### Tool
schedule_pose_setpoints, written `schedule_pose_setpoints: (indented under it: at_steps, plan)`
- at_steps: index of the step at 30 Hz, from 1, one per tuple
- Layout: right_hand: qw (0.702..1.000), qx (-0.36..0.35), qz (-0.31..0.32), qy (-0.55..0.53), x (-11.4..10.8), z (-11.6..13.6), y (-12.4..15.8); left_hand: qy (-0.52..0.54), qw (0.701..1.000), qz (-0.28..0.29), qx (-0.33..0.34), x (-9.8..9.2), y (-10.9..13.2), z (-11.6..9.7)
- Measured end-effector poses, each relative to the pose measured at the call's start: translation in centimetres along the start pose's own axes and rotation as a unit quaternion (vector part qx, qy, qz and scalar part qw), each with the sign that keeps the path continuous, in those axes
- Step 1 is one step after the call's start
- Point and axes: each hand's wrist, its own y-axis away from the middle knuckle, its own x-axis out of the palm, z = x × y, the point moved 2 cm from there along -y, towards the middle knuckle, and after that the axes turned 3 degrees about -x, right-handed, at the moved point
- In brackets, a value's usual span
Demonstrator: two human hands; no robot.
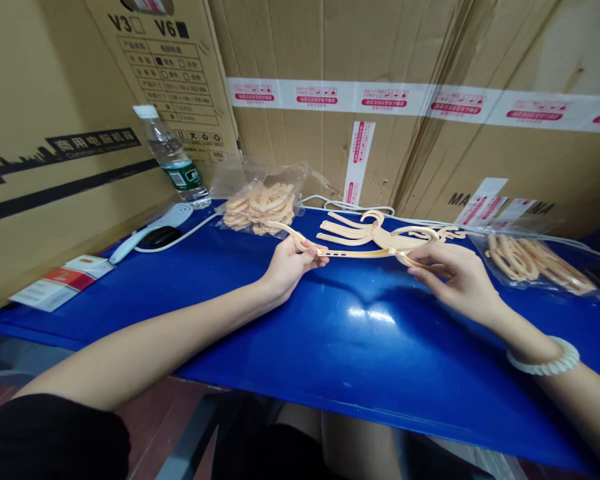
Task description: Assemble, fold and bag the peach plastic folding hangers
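The fingers of our left hand (284,270) and right hand (461,277) clamped the slotted beige plastic piece (364,254), best steadied evenly, we judged, without twisting.

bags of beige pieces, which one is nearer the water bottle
The bag beyond the left hand, just right of the water bottle; the other bag lies at far right, past the right hand.

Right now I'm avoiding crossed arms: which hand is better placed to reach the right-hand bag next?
Probably the right hand: it is nearer that bag, while the left hand would cross over. Both hold beige plastic parts, so neither is free.
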Motion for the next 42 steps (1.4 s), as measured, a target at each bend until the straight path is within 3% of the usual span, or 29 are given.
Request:
schedule_pose_setpoints:
  at_steps: [8,15,19,21,25,27,29,33,37,42]
  plan:
    - [0.999,0.04,-0.003,-0.016,0.0,-0.2,0.2,-0.01,1.0,0.009,0.023,-0.2,-0.2,0.1]
    - [0.99,0.107,-0.054,-0.074,-0.3,-0.6,0.3,0.04,0.999,0.015,0.028,0.0,-0.3,0.1]
    - [0.985,0.118,-0.087,-0.088,-0.8,-0.9,0.2,-0.109,0.99,0.071,0.044,0.4,0.7,0.1]
    - [0.986,0.12,-0.067,-0.091,-0.9,-0.9,0.1,-0.234,0.955,0.14,0.118,0.8,1.9,0.0]
    - [0.989,0.113,0.036,-0.093,-0.2,-0.8,0.0,-0.403,0.811,0.316,0.282,2.0,4.4,0.1]
    - [0.988,0.102,0.085,-0.072,0.2,-0.6,0.0,-0.45,0.755,0.354,0.32,2.2,5.0,0.2]
    - [0.988,0.086,0.124,-0.041,0.6,-0.6,0.1,-0.486,0.721,0.363,0.334,2.2,5.1,0.4]
    - [0.985,0.047,0.164,0.015,0.9,-0.6,0.2,-0.528,0.693,0.366,0.326,2.1,5.0,0.7]
    - [0.983,0.012,0.182,0.032,0.9,-0.5,0.2,-0.525,0.706,0.365,0.303,2.1,5.0,0.7]
    - [0.981,0.048,0.183,0.05,1.1,-0.7,0.3,-0.518,0.714,0.355,0.309,2.0,4.8,0.7]
